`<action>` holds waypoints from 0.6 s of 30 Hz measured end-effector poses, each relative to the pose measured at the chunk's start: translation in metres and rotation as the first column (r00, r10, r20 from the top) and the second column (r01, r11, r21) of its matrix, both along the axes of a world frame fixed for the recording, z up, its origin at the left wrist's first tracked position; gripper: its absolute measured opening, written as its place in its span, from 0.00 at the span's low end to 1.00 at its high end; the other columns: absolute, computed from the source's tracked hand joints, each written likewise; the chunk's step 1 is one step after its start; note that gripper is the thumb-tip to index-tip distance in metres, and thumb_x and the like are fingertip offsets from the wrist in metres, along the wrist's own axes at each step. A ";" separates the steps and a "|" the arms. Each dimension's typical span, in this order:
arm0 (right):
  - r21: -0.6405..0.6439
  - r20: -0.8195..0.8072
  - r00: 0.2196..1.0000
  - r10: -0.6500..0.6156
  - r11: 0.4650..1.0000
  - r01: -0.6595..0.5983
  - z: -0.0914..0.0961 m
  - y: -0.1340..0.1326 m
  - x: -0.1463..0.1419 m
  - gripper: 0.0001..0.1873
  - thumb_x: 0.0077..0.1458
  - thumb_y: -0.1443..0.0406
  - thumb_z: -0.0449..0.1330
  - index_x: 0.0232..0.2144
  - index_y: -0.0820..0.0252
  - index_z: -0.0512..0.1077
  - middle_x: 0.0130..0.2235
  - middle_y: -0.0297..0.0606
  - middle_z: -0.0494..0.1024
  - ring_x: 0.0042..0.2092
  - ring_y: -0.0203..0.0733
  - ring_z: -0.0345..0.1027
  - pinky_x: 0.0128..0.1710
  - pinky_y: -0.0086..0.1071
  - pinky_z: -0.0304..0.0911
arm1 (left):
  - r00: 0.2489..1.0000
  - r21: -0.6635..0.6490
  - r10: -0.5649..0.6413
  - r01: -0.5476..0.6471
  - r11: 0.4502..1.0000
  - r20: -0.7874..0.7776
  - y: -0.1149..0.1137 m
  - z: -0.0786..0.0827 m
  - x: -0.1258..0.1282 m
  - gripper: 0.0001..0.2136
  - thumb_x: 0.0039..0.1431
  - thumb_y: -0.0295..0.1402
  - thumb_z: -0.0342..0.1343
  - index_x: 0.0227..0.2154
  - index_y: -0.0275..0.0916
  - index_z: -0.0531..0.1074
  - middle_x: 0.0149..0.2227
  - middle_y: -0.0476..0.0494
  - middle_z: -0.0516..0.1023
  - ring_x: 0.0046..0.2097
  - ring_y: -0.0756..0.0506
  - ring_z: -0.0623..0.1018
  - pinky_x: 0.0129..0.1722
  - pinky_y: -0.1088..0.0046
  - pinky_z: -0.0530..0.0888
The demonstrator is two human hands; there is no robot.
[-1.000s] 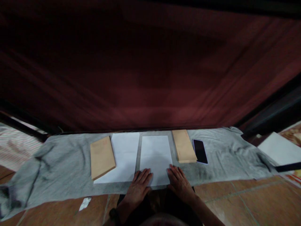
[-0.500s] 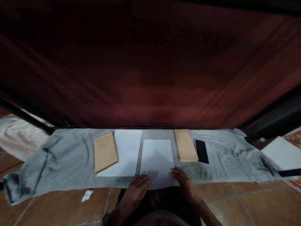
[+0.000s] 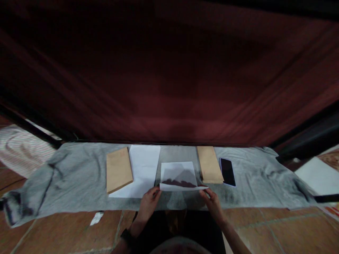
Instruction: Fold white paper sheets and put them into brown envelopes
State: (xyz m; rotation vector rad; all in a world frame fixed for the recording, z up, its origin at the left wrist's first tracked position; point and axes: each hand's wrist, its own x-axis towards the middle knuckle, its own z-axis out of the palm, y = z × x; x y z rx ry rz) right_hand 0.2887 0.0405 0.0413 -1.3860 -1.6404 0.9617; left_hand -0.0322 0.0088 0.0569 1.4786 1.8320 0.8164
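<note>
A white sheet of paper point(image 3: 178, 171) lies in front of me, its near edge raised and bent up off the cloth. At the left end of that edge, my left hand point(image 3: 150, 201) pinches the paper between thumb and fingers. My right hand point(image 3: 211, 200) grips the other end the same way, some fingertips hidden behind the sheet. To the left are more white paper point(image 3: 145, 169) and a stack of brown envelopes point(image 3: 118, 171) partly covering it. Another stack of brown envelopes point(image 3: 210, 165) is on the right, beside a dark-screened phone point(image 3: 227, 171).
A grey cloth point(image 3: 82, 176) covers the long narrow surface, with a dark red panel point(image 3: 174, 116) rising behind it. A scrap of white paper point(image 3: 96, 218) lies on the tiled floor point(image 3: 66, 233). Striped fabric point(image 3: 23, 150) hangs at far left; a white board-like object point(image 3: 319, 176) is at right.
Both hands, flat beside the sheet before, now hold its near edge. They have lifted that edge and moved it away from me, folding the sheet over. The envelopes and phone stay put.
</note>
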 end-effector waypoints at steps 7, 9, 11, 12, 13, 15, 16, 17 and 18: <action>0.059 0.052 0.996 -0.069 0.996 0.066 -0.021 0.035 -0.025 0.22 0.64 0.51 0.52 0.50 0.59 0.73 0.41 0.44 0.82 0.43 0.50 0.78 0.43 0.39 0.73 | 0.990 -0.072 0.075 -0.084 0.994 -0.122 0.027 0.005 0.010 0.09 0.64 0.32 0.49 0.37 0.41 0.75 0.35 0.47 0.82 0.38 0.46 0.81 0.40 0.73 0.74; 0.109 0.070 0.993 -0.095 0.990 0.087 -0.028 0.042 -0.032 0.23 0.65 0.53 0.50 0.55 0.59 0.69 0.43 0.46 0.82 0.42 0.50 0.78 0.41 0.38 0.74 | 0.984 -0.098 0.080 -0.097 0.990 -0.160 0.033 0.005 0.012 0.09 0.64 0.31 0.49 0.37 0.41 0.75 0.34 0.47 0.82 0.38 0.47 0.81 0.40 0.74 0.73; 0.179 0.133 0.981 -0.139 0.977 0.114 -0.034 0.045 -0.037 0.26 0.65 0.55 0.49 0.61 0.60 0.63 0.48 0.48 0.80 0.45 0.52 0.77 0.42 0.40 0.74 | 0.975 -0.131 0.088 -0.116 0.985 -0.206 0.037 0.005 0.013 0.09 0.65 0.31 0.49 0.38 0.41 0.75 0.34 0.46 0.82 0.37 0.47 0.81 0.38 0.74 0.71; 0.215 0.178 0.971 -0.161 0.969 0.121 -0.036 0.045 -0.039 0.28 0.65 0.57 0.48 0.63 0.60 0.61 0.51 0.50 0.79 0.47 0.53 0.77 0.43 0.41 0.74 | 0.969 -0.148 0.091 -0.127 0.981 -0.230 0.038 0.005 0.014 0.09 0.66 0.31 0.49 0.39 0.41 0.75 0.35 0.46 0.82 0.37 0.46 0.81 0.38 0.74 0.70; 0.246 0.228 0.957 -0.179 0.962 0.121 -0.038 0.044 -0.041 0.29 0.65 0.58 0.48 0.65 0.60 0.57 0.53 0.51 0.77 0.50 0.53 0.75 0.45 0.42 0.73 | 0.963 -0.164 0.093 -0.137 0.977 -0.254 0.039 0.005 0.015 0.09 0.66 0.31 0.48 0.39 0.40 0.75 0.35 0.45 0.82 0.37 0.46 0.81 0.37 0.73 0.70; 0.280 0.327 0.925 -0.192 0.955 0.100 -0.040 0.043 -0.043 0.31 0.66 0.61 0.46 0.69 0.60 0.50 0.58 0.52 0.72 0.54 0.54 0.73 0.47 0.43 0.72 | 0.952 -0.195 0.089 -0.150 0.969 -0.293 0.039 0.005 0.017 0.10 0.67 0.32 0.48 0.40 0.40 0.75 0.36 0.43 0.82 0.38 0.45 0.81 0.36 0.73 0.68; 0.281 0.374 0.907 -0.191 0.956 0.085 -0.040 0.042 -0.044 0.32 0.66 0.62 0.45 0.70 0.60 0.47 0.59 0.52 0.71 0.55 0.54 0.72 0.47 0.43 0.72 | 0.947 -0.210 0.084 -0.155 0.965 -0.310 0.040 0.005 0.018 0.10 0.67 0.32 0.48 0.41 0.40 0.75 0.36 0.43 0.82 0.38 0.44 0.81 0.35 0.72 0.68; 0.276 0.420 0.888 -0.189 0.958 0.073 -0.041 0.041 -0.045 0.34 0.66 0.63 0.45 0.71 0.60 0.43 0.59 0.52 0.71 0.54 0.54 0.72 0.46 0.42 0.72 | 0.942 -0.222 0.079 -0.158 0.962 -0.326 0.039 0.006 0.019 0.10 0.67 0.32 0.47 0.41 0.40 0.75 0.36 0.43 0.82 0.38 0.44 0.81 0.35 0.72 0.68; 0.270 0.463 0.866 -0.188 0.961 0.064 -0.041 0.041 -0.046 0.35 0.66 0.64 0.44 0.71 0.60 0.41 0.59 0.52 0.70 0.53 0.54 0.73 0.45 0.42 0.73 | 0.938 -0.232 0.073 -0.159 0.960 -0.340 0.039 0.006 0.019 0.10 0.67 0.31 0.47 0.41 0.40 0.75 0.36 0.42 0.82 0.38 0.44 0.81 0.35 0.72 0.68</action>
